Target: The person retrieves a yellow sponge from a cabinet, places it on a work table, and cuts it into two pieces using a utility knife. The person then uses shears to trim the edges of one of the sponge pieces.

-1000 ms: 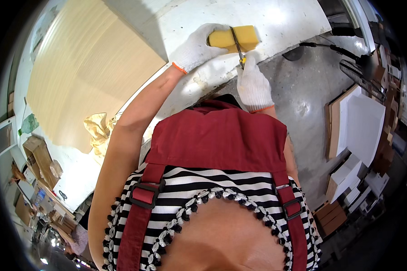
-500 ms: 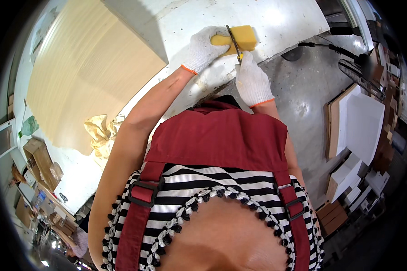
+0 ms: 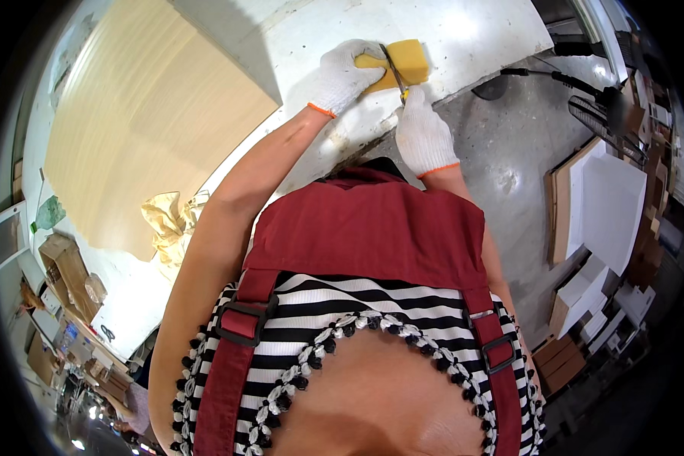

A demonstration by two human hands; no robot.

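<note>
1 yellow sponge block [image 3: 410,62], upper centre of frame: clasped at left end in gloved left hand [image 3: 348,77]. 1 slim knife [image 3: 393,66], laid across block: gripped in closed, gloved right hand [image 3: 425,133].

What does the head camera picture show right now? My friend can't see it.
A person's white-gloved left grip holds a yellow block on a white table, while the white-gloved right grip holds a thin dark tool across it. A pale wood-grained panel lies to the left.
</note>
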